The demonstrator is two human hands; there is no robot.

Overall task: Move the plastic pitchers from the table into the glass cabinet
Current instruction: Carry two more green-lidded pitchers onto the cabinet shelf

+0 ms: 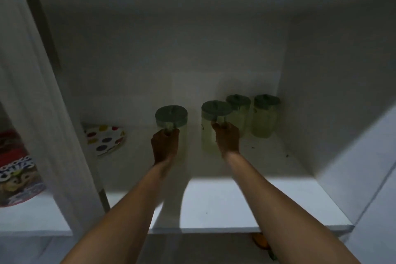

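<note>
White cabinet [214,38], open at the front, dim inside, with one deep shelf [235,203] lit only along its near edge. Four plastic pitchers standing upright toward the back of that shelf, each with a pale translucent body and a dark green lid. Two at the rear right, close to the side wall: rear middle pitcher [239,111] and rear right pitcher [264,117], just beside each other. Front right pitcher [209,130] a little nearer, overlapping the rear middle one from this angle. Left pitcher [172,120] apart from the other three, with a clear gap of shelf between. Contents hard to judge in the low light; possibly empty, nothing distinct showing through the walls.

Spotted paper plates [105,139] lying at the shelf's back left corner, white with coloured dots, tilted up slightly against the wall. Cereal box [17,176] lying in the neighbouring compartment at far left, behind a blurred white door frame [42,103].

Both bare forearms reaching in from below. Left hand [165,146] curled tightly around the handle of the left pitcher, fingers wrapped just under the lid. Right hand [227,139] closed the same way around the handle of the front right pitcher, knuckles up near its lid. Both held pitchers upright, bases apparently on the shelf.
</note>
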